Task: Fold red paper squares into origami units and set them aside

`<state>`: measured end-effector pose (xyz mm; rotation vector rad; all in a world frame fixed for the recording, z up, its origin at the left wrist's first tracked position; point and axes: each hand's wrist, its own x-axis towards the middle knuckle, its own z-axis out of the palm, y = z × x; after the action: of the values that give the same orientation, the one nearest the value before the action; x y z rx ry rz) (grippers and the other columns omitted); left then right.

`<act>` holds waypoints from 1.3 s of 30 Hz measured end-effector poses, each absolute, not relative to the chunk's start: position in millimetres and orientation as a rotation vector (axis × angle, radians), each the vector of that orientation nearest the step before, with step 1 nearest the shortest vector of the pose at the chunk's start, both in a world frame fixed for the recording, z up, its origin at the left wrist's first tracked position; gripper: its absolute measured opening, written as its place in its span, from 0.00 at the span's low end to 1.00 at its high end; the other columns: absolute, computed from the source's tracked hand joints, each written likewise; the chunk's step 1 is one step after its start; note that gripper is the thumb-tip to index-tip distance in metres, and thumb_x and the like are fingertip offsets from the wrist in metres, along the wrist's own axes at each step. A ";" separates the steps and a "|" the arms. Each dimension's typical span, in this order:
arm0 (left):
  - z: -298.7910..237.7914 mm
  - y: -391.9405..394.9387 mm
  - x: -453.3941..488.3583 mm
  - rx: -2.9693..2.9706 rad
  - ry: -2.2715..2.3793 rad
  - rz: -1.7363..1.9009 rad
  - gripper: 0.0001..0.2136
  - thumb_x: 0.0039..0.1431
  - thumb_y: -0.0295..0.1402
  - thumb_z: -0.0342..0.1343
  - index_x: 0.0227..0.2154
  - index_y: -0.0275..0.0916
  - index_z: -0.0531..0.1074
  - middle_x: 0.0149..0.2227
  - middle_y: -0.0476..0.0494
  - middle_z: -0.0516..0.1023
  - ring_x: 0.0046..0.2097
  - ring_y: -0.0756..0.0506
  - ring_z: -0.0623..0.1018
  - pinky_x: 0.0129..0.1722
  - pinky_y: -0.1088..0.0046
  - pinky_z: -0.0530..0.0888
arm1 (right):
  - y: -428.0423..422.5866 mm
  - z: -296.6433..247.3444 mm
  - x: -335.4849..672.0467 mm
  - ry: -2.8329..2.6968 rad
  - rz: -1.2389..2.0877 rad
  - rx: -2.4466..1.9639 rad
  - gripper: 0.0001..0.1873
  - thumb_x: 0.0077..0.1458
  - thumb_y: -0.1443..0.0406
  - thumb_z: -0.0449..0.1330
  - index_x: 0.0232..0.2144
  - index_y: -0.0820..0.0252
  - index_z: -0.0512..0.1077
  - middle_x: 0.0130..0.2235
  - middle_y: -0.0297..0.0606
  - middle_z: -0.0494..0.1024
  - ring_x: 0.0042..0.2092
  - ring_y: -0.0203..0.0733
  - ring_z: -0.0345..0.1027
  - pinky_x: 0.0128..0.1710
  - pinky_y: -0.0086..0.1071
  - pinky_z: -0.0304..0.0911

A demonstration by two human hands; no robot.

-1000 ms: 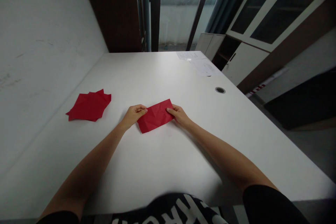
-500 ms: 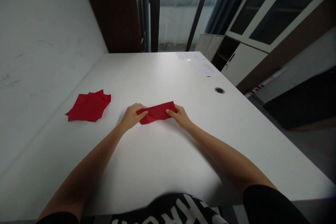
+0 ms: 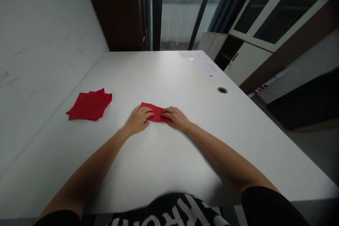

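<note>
A red sheet of paper (image 3: 156,112), folded into a narrow strip, lies on the white table (image 3: 164,155) in front of me. My left hand (image 3: 139,120) rests on its left end, fingers laid flat on the paper. My right hand (image 3: 177,117) presses down on the right end, fingers stretched out flat. Both hands cover part of the strip, and only its middle and far-left corner show. Neither hand grips anything.
A small pile of red paper sheets (image 3: 90,105) lies to the left near the wall. White printed sheets (image 3: 202,64) sit at the far right corner. A round cable hole (image 3: 222,90) is in the tabletop to the right. Cabinets stand beyond the right edge.
The red paper, held wide by its two ends a second ago, has been folded over away from me into a narrower strip. Both hands now lie flat on it, closer together.
</note>
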<state>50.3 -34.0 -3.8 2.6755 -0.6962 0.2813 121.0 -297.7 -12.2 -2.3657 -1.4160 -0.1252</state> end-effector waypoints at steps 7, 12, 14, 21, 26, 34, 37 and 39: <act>-5.8 -41.3 45.4 2.617 -0.670 0.230 0.13 0.59 0.35 0.58 0.47 0.44 0.77 0.59 0.42 0.74 0.62 0.38 0.69 0.70 0.47 0.51 | -300.0 -7.3 120.8 -1.431 -0.071 -2.230 0.14 0.63 0.65 0.58 0.49 0.57 0.77 0.48 0.45 0.77 0.49 0.46 0.68 0.52 0.40 0.62; -8.0 -45.1 46.3 2.521 -0.556 0.182 0.09 0.62 0.40 0.58 0.39 0.42 0.76 0.57 0.41 0.76 0.61 0.38 0.71 0.67 0.47 0.57 | -295.3 -8.4 119.1 -1.225 -0.051 -2.198 0.15 0.68 0.58 0.54 0.36 0.59 0.77 0.35 0.41 0.77 0.39 0.42 0.68 0.43 0.34 0.62; -9.7 -46.7 48.1 2.486 -0.509 0.183 0.08 0.64 0.39 0.55 0.35 0.42 0.75 0.56 0.41 0.77 0.60 0.39 0.72 0.66 0.48 0.58 | -291.5 -10.0 119.1 -1.090 -0.072 -2.264 0.17 0.68 0.57 0.54 0.31 0.59 0.76 0.31 0.38 0.75 0.36 0.40 0.66 0.39 0.33 0.59; -13.7 -50.6 54.1 2.446 -0.418 0.243 0.09 0.64 0.34 0.54 0.30 0.41 0.75 0.54 0.42 0.78 0.56 0.40 0.74 0.62 0.53 0.66 | -280.0 -14.4 120.6 -0.843 -0.121 -2.449 0.12 0.65 0.56 0.57 0.40 0.57 0.76 0.34 0.37 0.78 0.36 0.41 0.68 0.37 0.32 0.57; -16.5 -49.6 55.3 2.515 -0.370 0.349 0.09 0.61 0.34 0.58 0.26 0.40 0.74 0.51 0.40 0.78 0.55 0.39 0.74 0.59 0.53 0.68 | -278.8 -17.6 119.5 -0.804 -0.121 -2.485 0.16 0.65 0.58 0.58 0.52 0.55 0.72 0.39 0.39 0.80 0.40 0.43 0.71 0.40 0.33 0.60; -18.3 -51.4 53.3 2.567 -0.514 0.352 0.13 0.63 0.27 0.53 0.47 0.42 0.76 0.56 0.42 0.75 0.60 0.40 0.71 0.63 0.54 0.66 | -278.5 -16.3 115.2 -0.961 -0.253 -2.585 0.13 0.66 0.62 0.56 0.49 0.55 0.76 0.44 0.45 0.74 0.47 0.47 0.65 0.46 0.37 0.63; -23.1 -51.9 54.2 2.612 -0.666 0.246 0.19 0.66 0.27 0.46 0.55 0.45 0.73 0.61 0.45 0.73 0.64 0.41 0.68 0.67 0.52 0.61 | -280.0 -14.3 112.6 -1.077 -0.300 -2.588 0.14 0.68 0.63 0.54 0.47 0.56 0.77 0.45 0.47 0.75 0.46 0.48 0.65 0.47 0.39 0.63; -26.5 -50.7 54.3 2.652 -0.674 0.192 0.20 0.69 0.30 0.44 0.60 0.45 0.70 0.64 0.46 0.70 0.66 0.40 0.66 0.67 0.51 0.58 | -281.1 -13.9 110.2 -1.215 -0.304 -2.545 0.15 0.68 0.63 0.53 0.50 0.56 0.77 0.48 0.47 0.76 0.49 0.49 0.66 0.50 0.41 0.62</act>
<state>54.3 -50.7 -26.5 2.6518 -0.6744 0.1922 110.2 -281.1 -13.9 -2.5450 -1.2149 -0.3045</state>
